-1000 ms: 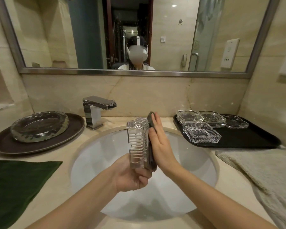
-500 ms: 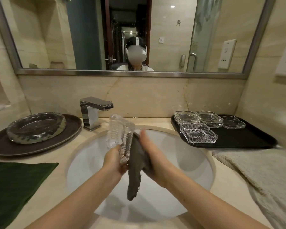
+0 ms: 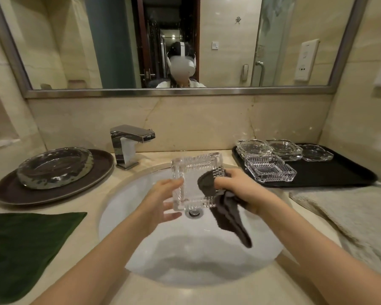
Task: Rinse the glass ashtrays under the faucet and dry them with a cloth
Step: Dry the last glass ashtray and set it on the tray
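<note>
From the head view I see my left hand [image 3: 163, 201] gripping the left edge of a square, ribbed clear-glass ashtray [image 3: 196, 181], thumb on the near face and fingers curled behind it, so the dish stands tilted on edge above the round white sink basin [image 3: 141, 249], just over the metal drain [image 3: 194, 212]. My right hand [image 3: 242, 190] is closed around a dark grey cloth [image 3: 227, 214], pressing a wad of it against the ashtray's right side while the loose tail hangs down toward five o'clock. At eleven o'clock from the ashtray stands the square chrome faucet [image 3: 128, 146]; I see no water running from it. Out at two o'clock a black rectangular tray [image 3: 339, 175] carries four more clear glass ashtrays [image 3: 271, 170], close together. At nine o'clock a large glass dish [image 3: 53, 166] sits on a dark round plate [image 3: 101, 168], with a green leaf-shaped mat [image 3: 26, 245] at eight o'clock and a pale beige towel [image 3: 350, 216] on the counter at four o'clock.
</note>
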Action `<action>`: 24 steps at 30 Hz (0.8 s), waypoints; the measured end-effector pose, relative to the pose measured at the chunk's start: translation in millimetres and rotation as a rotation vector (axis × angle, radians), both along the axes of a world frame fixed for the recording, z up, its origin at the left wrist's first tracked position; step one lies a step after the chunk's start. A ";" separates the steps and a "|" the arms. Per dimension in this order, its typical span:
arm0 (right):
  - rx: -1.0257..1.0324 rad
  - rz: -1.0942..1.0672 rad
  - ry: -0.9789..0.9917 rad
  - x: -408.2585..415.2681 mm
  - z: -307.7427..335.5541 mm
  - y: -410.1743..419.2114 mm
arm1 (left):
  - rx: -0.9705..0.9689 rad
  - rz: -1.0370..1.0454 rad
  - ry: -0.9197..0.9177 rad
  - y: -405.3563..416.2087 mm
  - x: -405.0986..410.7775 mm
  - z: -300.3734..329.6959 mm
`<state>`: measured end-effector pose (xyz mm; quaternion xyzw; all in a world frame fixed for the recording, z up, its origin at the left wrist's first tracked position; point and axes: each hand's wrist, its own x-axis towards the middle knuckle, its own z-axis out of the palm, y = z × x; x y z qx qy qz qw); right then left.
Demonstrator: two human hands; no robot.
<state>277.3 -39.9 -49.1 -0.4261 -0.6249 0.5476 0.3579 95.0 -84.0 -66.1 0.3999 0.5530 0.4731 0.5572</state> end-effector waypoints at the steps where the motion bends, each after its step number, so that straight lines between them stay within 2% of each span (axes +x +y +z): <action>1: -0.024 0.064 -0.058 6.2 3.2 2.6 | 0.026 -0.091 0.047 0.5 -2.8 2.0; 4: -0.061 0.175 -0.197 14.6 5.1 4.3 | 0.088 -0.194 0.220 -1.4 0.8 1.0; 7: -0.068 0.129 -0.083 12.3 3.0 0.3 | 0.196 -0.044 0.328 1.0 9.6 -7.7; 10: -0.136 0.103 0.200 11.1 0.4 2.0 | 0.255 0.095 0.248 4.2 11.8 -11.3; 12: -0.282 0.121 0.424 13.9 0.0 3.6 | 0.237 0.142 0.157 4.6 14.0 -10.0; 14: -0.412 0.120 0.542 8.6 -2.1 2.5 | 0.208 0.215 0.062 5.5 17.0 -6.4; 18: -0.474 0.106 0.645 -20.9 -14.1 -6.5 | 0.193 0.354 -0.022 7.5 12.6 -3.8; 20: -0.460 0.080 0.597 -28.0 -19.1 -12.2 | 0.187 0.371 -0.009 6.1 9.7 -7.4; 22: -0.400 0.005 0.549 -29.1 -25.6 -14.6 | 0.168 0.389 -0.017 6.1 10.0 -12.9; 24: -0.258 -0.107 0.494 -32.9 -28.3 -15.2 | 0.187 0.425 -0.031 8.8 13.5 -14.2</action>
